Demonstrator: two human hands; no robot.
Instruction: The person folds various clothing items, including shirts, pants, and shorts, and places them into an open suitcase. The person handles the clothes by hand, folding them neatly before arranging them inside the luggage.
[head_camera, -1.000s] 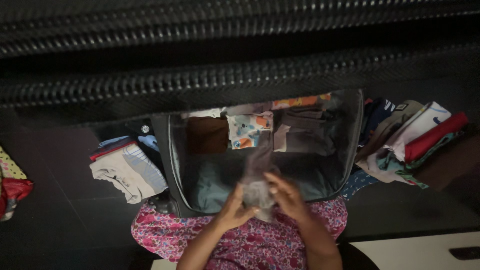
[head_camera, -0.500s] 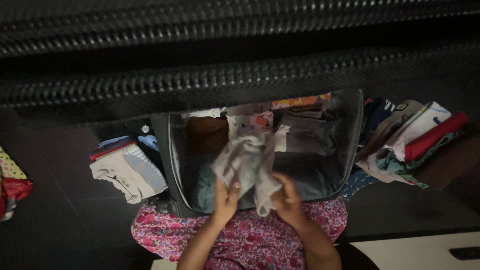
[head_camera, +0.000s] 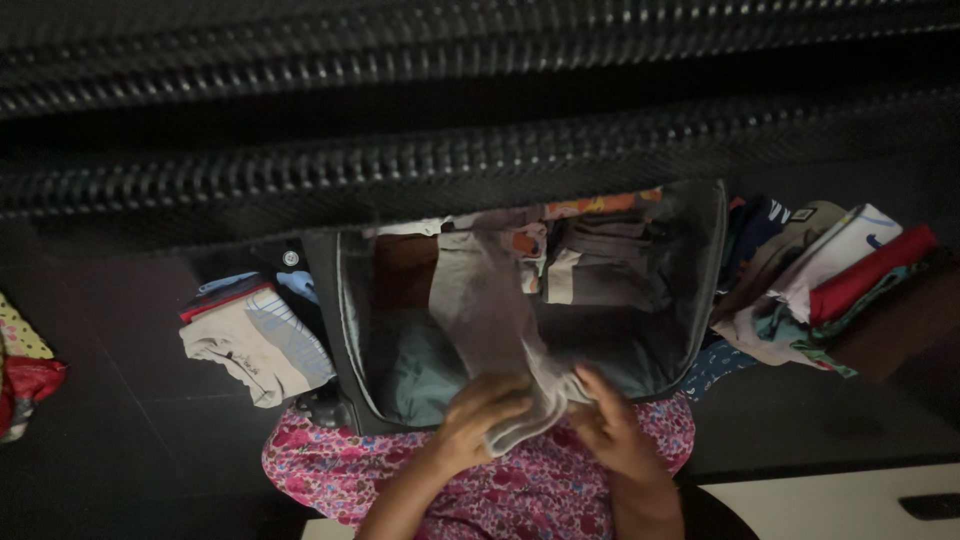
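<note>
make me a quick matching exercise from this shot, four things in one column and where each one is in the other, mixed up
Things:
1. grey garment
2. folded pale clothes stack
3. red folded cloth
4. open suitcase

Places:
A. on the pile to the right of the suitcase
B. on the floor in front of the person's lap
C. held in the left hand and the right hand
D. on the floor to the left of the suitcase

Pairs: 1-C, 2-D, 3-A, 4-B
</note>
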